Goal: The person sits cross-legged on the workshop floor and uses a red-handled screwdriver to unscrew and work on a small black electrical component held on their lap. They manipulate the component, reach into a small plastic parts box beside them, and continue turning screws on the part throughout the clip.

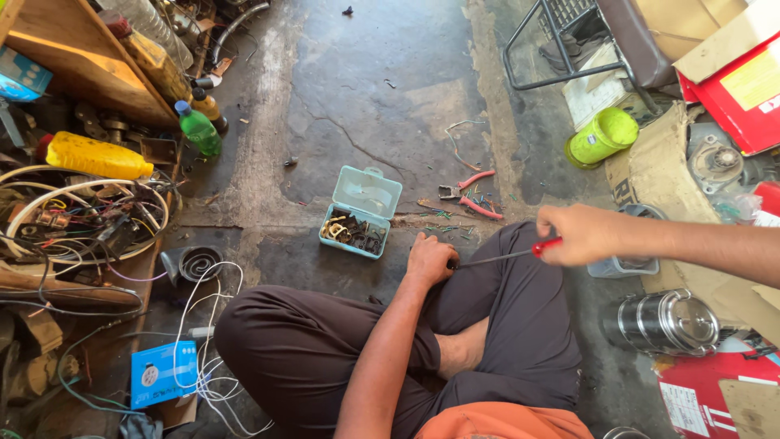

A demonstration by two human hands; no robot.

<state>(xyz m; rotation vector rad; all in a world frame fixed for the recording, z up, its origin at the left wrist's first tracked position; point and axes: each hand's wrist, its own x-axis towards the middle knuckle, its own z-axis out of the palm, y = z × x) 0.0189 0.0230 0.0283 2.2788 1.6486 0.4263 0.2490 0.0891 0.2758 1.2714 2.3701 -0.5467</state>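
Leaving open concrete floor (382, 89) ahead; blocking nearer: small parts box (360, 213), red-handled pliers (470, 195), wire tangle (81, 215) crowding left.

Bright daylight from upper left; shelf (77, 57) glows warm. Soft shadows. Sharp centre, wide-angle bending at edges.

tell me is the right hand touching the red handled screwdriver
Touching. The head view shows the right hand closed around the red handle of the screwdriver, whose metal shaft runs to the left hand on the knee.
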